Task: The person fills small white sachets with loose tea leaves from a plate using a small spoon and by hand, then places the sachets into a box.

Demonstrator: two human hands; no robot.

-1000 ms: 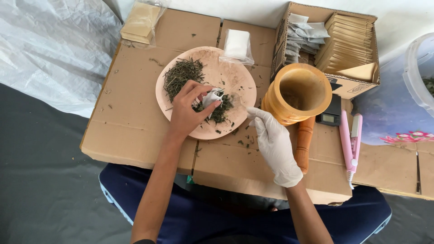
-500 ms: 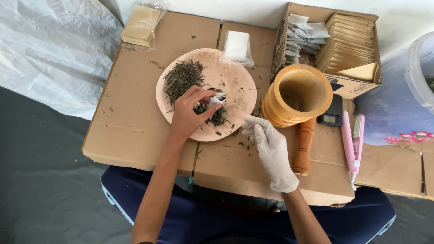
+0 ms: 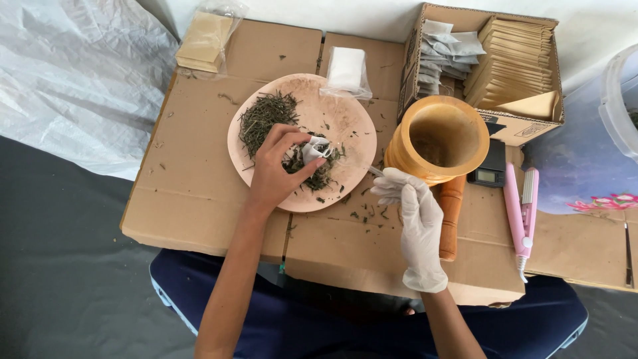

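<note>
White filter sachet [image 3: 312,149] pinched in bare left hand [image 3: 276,169] over dried green leaves [image 3: 266,119] on round wooden plate [image 3: 345,126]; gloved right hand [image 3: 415,213] curled around slim tool near wooden mortar [image 3: 438,136]. Filling apparently midway: loose leaves left, finished sachets stacked in cardboard box [image 3: 525,129] beyond.

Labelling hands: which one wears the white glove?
The right hand, beside the wooden mortar. The bare left hand pinches a small white sachet over the round plate.
</note>
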